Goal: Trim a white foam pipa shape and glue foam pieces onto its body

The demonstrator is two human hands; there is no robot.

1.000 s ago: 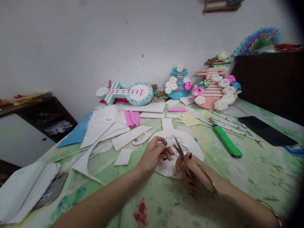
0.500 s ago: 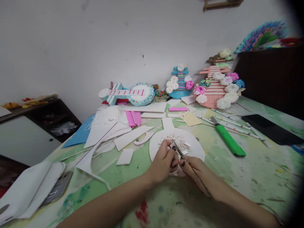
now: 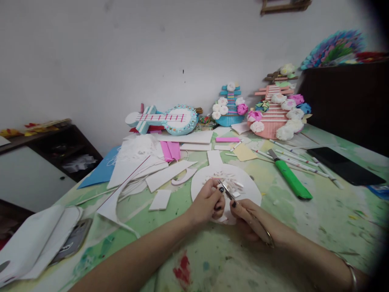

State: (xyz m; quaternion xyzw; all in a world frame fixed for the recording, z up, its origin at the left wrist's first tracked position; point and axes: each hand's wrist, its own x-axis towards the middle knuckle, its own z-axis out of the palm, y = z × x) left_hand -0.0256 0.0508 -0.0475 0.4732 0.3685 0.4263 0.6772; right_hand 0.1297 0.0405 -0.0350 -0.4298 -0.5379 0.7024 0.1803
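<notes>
My right hand is closed round a pair of scissors, with the handle loop showing below the palm. The blades point up and left to the fingertips of my left hand. Those fingers are pinched together at the blade tips; whatever small piece they hold is too hidden to name. Under both hands lies a white round cutout with a neck, shaped like a stringed instrument. A pile of small white snippets rests on its middle, beyond the scissors.
White offcuts and a white curled strip lie left. A green-handled cutter, several pens and a black phone are right. Decorated model instruments line the wall. A grey phone lies partly under white sheets.
The scissors' handle loop now shows more clearly below my right hand. My left hand has shifted very slightly left, still pinched at the blade tips. The snippets look much the same.
</notes>
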